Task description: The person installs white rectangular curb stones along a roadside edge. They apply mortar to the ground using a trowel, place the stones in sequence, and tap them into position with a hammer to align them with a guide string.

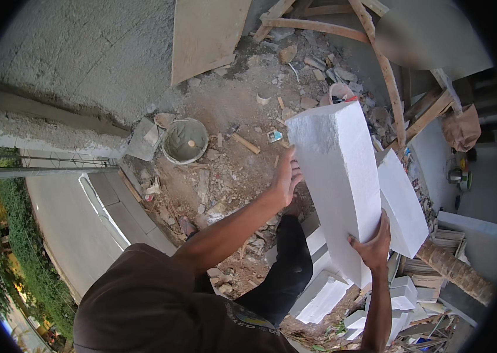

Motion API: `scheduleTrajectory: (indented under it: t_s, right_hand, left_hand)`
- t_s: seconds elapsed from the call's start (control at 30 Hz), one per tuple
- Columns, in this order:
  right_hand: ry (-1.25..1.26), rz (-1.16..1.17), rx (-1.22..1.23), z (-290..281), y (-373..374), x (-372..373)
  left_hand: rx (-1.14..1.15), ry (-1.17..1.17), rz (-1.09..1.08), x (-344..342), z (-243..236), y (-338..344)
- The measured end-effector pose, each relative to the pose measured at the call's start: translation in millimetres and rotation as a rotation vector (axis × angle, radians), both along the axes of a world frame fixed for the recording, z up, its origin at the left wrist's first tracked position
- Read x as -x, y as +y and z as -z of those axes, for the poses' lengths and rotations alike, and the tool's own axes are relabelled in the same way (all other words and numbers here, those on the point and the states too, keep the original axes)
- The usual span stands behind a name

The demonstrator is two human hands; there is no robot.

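Observation:
A large white aerated concrete block (339, 170) is held up in front of me, long and tilted, its far end pointing up and away. My right hand (373, 244) grips its near end, thumb on the upper face. At its left edge my left hand (288, 179) is bent against the block, with the fingertips partly hidden. Just right of it and lower, a second white block (404, 206) is partly covered by the held one. More white blocks (322, 297) lie by my leg.
Rubble covers the ground. A bucket of grey mortar (169, 154) stands left, near a wooden-handled hammer (246, 143). A plywood sheet (207, 38) leans on the rough wall (84, 59). Timber props (383, 76) rise far right; a log (457, 273) lies near right.

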State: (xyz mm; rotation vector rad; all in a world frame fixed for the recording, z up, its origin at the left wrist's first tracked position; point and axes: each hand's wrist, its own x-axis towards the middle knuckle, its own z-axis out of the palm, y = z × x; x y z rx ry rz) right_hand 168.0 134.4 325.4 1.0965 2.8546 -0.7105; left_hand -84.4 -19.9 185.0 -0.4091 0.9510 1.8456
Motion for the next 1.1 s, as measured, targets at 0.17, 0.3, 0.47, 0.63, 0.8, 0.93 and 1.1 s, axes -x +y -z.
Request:
scheduleTrajectory:
  t_s: [0.17, 0.3, 0.47, 0.63, 0.8, 0.93, 1.1]
  right_hand:
    - [0.377, 0.096, 0.125, -97, -87, 57]
    - [0.653, 0.009, 0.243, -152, -172, 102]
    - [0.744, 0.074, 0.316, -175, -242, 113]
    - [0.768, -0.185, 0.554, -193, -333, 160]
    - [0.846, -0.429, 0.817, -183, -365, 212]
    - [0.864, -0.667, 1.172, -209, -446, 274]
    - [0.806, -1.134, 1.394, -269, -610, 331]
  left_hand:
    - [-0.387, 0.607, 0.025, 82, -134, -91]
    - [-0.358, 0.963, 0.385, 88, -151, -166]
    - [-0.578, 0.868, 0.190, 79, -230, -276]
    - [-0.351, 1.100, -0.064, 60, -261, -399]
    - [-0.043, 1.283, -0.343, 38, -320, -521]
    - [0.292, 1.364, -0.526, 9, -392, -615]
    - [0.527, 1.340, -0.996, -42, -442, -731]
